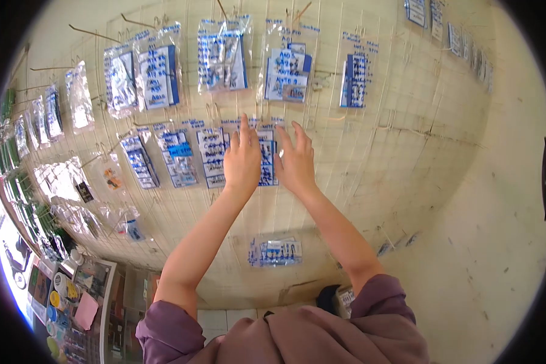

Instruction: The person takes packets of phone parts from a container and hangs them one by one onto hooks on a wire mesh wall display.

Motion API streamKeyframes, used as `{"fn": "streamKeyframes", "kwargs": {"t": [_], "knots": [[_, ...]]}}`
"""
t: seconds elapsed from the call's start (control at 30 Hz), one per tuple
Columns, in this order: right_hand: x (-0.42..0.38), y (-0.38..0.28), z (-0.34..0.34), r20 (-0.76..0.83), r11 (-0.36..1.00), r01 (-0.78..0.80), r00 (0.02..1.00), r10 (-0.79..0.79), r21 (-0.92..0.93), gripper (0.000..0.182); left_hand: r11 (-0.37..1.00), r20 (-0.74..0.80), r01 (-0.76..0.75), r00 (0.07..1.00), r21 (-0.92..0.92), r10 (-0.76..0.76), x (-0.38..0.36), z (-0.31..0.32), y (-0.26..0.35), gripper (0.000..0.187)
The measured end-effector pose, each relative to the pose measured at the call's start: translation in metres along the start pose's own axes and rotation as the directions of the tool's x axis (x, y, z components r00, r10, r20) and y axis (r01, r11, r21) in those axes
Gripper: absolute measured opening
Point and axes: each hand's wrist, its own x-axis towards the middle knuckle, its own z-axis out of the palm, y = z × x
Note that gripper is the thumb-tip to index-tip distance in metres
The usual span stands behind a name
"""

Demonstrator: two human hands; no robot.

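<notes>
We note fairly bright, soft light across the wall (497, 242). Strongest light enters at lower left, where the opening (1, 227) burns out white with a blue fringe. Glare whitens several plastic packets (60, 179). Fisheye curvature bends straight lines; black masks all 4 corners. We find small handwriting (156, 70) smeared.

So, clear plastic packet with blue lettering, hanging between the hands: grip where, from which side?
I'd pinch the lower right edge of the clear, blue-lettered plastic packet from the front right: it hangs flat before the pale wire grid, the left hand hides its left part, and that edge shows beside the right hand.
</notes>
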Motion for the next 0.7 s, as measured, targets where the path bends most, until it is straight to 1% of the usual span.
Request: {"fn": "streamKeyframes", "kwargs": {"t": [0.07, 0.1, 0.13, 0.17, 0.2, 0.23, 0.27, 0.3, 0.33, 0.37, 0.4, 0.43, 0.47, 0.5, 0.53, 0.57, 0.6, 0.63, 0.67, 0.7], "knots": [[-0.028, -0.002, -0.005, -0.013, 0.986, -0.032, 0.999, 0.034, 0.164, 0.046, 0.953, 0.155, 0.174, 0.978, -0.247, -0.139, -0.015, -0.030, 0.007, 0.040], [-0.047, -0.001, -0.005, 0.008, 0.985, -0.049, 0.999, 0.049, 0.165, 0.046, 0.900, 0.192, 0.239, 0.965, -0.364, -0.179, -0.027, -0.046, 0.011, 0.030], [-0.068, 0.002, -0.005, 0.105, 0.976, -0.028, 0.994, 0.006, 0.216, 0.040, 0.897, 0.218, 0.248, 0.960, -0.365, -0.177, -0.043, -0.055, 0.016, 0.030], [-0.090, 0.003, -0.004, 0.197, 0.963, -0.012, 0.979, -0.043, 0.270, 0.034, 0.788, 0.342, 0.352, 0.920, -0.506, -0.191, -0.060, -0.062, 0.021, 0.025], [-0.110, 0.005, -0.001, 0.216, 0.962, -0.028, 0.976, -0.032, 0.270, 0.034, 0.646, 0.461, 0.458, 0.869, -0.611, -0.181, -0.077, -0.066, 0.026, 0.020], [-0.130, 0.007, 0.003, 0.309, 0.968, -0.076, 0.951, -0.001, 0.237, 0.031, 0.640, 0.479, 0.472, 0.859, -0.606, -0.179, -0.096, -0.059, 0.030, 0.020], [-0.152, 0.010, 0.008, 0.403, 0.972, -0.121, 0.915, 0.031, 0.200, 0.027, 0.605, 0.555, 0.529, 0.815, -0.595, -0.167, -0.122, -0.043, 0.033, 0.019], [-0.174, 0.015, 0.016, 0.421, 0.971, -0.133, 0.906, 0.036, 0.201, 0.027, 0.571, 0.624, 0.584, 0.767, -0.578, -0.152, -0.149, -0.025, 0.035, 0.017], [-0.197, 0.023, 0.026, 0.556, 0.969, -0.205, 0.826, 0.095, 0.140, 0.031, 0.567, 0.640, 0.598, 0.753, -0.567, -0.153, -0.176, -0.008, 0.036, 0.017], [-0.218, 0.031, 0.035, 0.673, 0.962, -0.265, 0.724, 0.150, 0.069, 0.035, 0.547, 0.708, 0.658, 0.689, -0.518, -0.157, -0.203, 0.013, 0.038, 0.019], [-0.237, 0.037, 0.043, 0.685, 0.960, -0.272, 0.712, 0.152, 0.070, 0.035, 0.528, 0.769, 0.711, 0.620, -0.464, -0.158, -0.229, 0.030, 0.039, 0.020], [-0.255, 0.042, 0.049, 0.721, 0.948, -0.320, 0.659, 0.215, 0.010, 0.043, 0.524, 0.779, 0.720, 0.607, -0.454, -0.159, -0.254, 0.044, 0.040, 0.020], [-0.269, 0.048, 0.054, 0.749, 0.932, -0.360, 0.603, 0.275, -0.053, 0.050, 0.536, 0.822, 0.754, 0.540, -0.378, -0.181, -0.276, 0.056, 0.040, 0.026], [-0.280, 0.052, 0.058, 0.756, 0.930, -0.362, 0.594, 0.275, -0.054, 0.050, 0.546, 0.858, 0.782, 0.473, -0.301, -0.203, -0.294, 0.065, 0.041, 0.033], [-0.289, 0.056, 0.060, 0.752, 0.914, -0.381, 0.560, 0.348, -0.139, 0.056, 0.543, 0.863, 0.787, 0.463, -0.293, -0.204, -0.307, 0.070, 0.044, 0.033], [-0.298, 0.059, 0.063, 0.742, 0.891, -0.396, 0.524, 0.419, -0.223, 0.062, 0.579, 0.851, 0.778, 0.458, -0.245, -0.256, -0.319, 0.073, 0.046, 0.035], [-0.307, 0.063, 0.066, 0.749, 0.890, -0.397, 0.514, 0.418, -0.224, 0.062, 0.611, 0.836, 0.768, 0.455, -0.193, -0.307, -0.329, 0.076, 0.049, 0.037], [-0.316, 0.066, 0.069, 0.733, 0.878, -0.431, 0.525, 0.433, -0.210, 0.067, 0.608, 0.841, 0.772, 0.445, -0.185, -0.309, -0.337, 0.080, 0.050, 0.037], [-0.324, 0.071, 0.072, 0.715, 0.864, -0.464, 0.535, 0.449, -0.195, 0.071, 0.561, 0.848, 0.809, 0.412, -0.173, -0.332, -0.345, 0.085, 0.051, 0.039], [-0.324, 0.072, 0.071, 0.722, 0.863, -0.465, 0.527, 0.449, -0.197, 0.071, 0.513, 0.856, 0.843, 0.379, -0.161, -0.353, -0.349, 0.086, 0.051, 0.040]]}}
